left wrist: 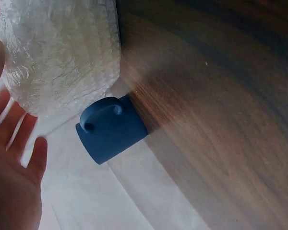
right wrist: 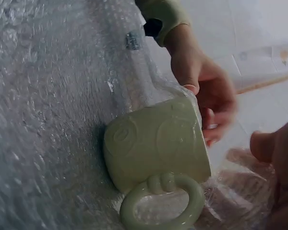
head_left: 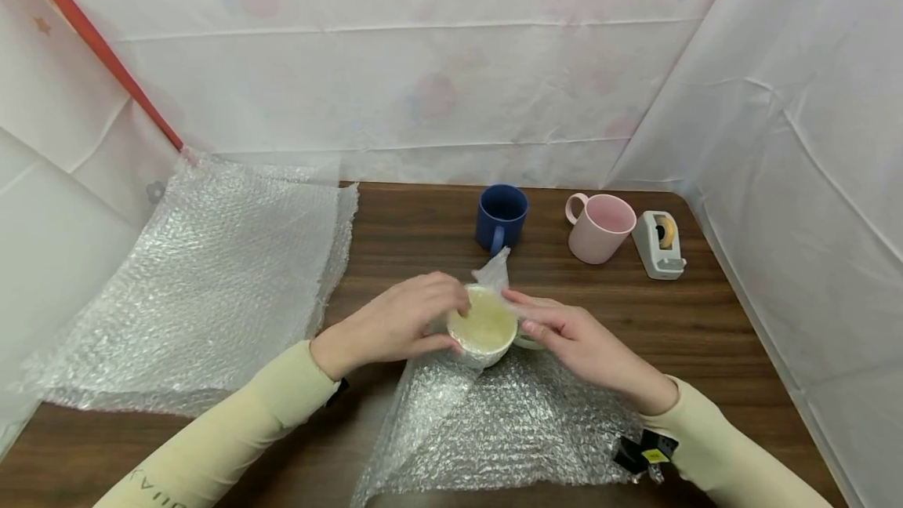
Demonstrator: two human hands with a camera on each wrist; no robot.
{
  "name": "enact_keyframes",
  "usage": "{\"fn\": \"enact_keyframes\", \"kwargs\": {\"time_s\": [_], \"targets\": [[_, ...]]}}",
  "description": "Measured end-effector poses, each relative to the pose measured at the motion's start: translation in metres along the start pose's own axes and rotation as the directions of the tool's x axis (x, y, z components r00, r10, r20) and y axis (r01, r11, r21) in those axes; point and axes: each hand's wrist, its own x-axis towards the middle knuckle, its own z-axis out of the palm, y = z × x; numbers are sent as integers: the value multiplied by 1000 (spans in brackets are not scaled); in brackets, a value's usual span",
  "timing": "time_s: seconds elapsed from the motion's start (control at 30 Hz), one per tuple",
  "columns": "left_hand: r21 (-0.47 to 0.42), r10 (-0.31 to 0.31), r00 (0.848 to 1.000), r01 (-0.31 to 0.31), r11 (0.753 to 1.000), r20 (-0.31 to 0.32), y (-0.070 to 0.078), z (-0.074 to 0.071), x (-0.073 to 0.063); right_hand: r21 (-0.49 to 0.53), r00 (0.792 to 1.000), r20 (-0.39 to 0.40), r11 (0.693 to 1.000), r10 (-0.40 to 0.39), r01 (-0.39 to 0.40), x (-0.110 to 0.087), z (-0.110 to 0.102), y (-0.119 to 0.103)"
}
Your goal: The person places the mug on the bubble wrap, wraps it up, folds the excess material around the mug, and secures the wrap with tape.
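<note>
Two hands flank the green mug, well inside the right table edge.

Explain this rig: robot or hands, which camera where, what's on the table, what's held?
No robot: a person works with bare hands. The wide picture comes from a camera on the head; the others come from one on each wrist, so things look tilted there.

On the wooden table are a blue mug, a pink mug, a tape dispenser and, at left, spare bubble wrap. In the middle, a green mug is partly covered by a wrapping sheet. The left hand is at its rim, the right hand near a loose corner; firm grip unclear.
</note>
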Motion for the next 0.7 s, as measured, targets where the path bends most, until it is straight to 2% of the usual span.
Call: {"fn": "enact_keyframes", "kwargs": {"time_s": [0.07,0.13,0.23,0.37,0.47,0.53,0.6,0.7], "targets": [[-12,-70,996,70,997,-60,0,-1,1,-63,999,21,998,-30,31,1,1,-2],[-11,-111,989,111,994,-95,0,-3,3,-138,998,47,989,-52,58,1,2,-3],[12,-99,991,100,995,-87,-2,-7,8,-244,993,102,966,-62,86,1,2,-6],[59,-28,1000,27,998,13,-5,-14,18,-388,981,184,912,-68,136,1,2,-12],[113,-5,992,-9,994,125,-5,-19,26,-478,972,223,861,-74,175,0,2,-18],[139,-18,979,-11,990,204,-5,-21,30,-520,969,237,833,-72,189,0,2,-22],[154,-52,959,8,988,280,-4,-23,34,-554,966,248,809,-68,199,-1,2,-25],[155,-110,929,58,986,355,-3,-24,39,-581,963,263,788,-55,204,-1,1,-29]]}}
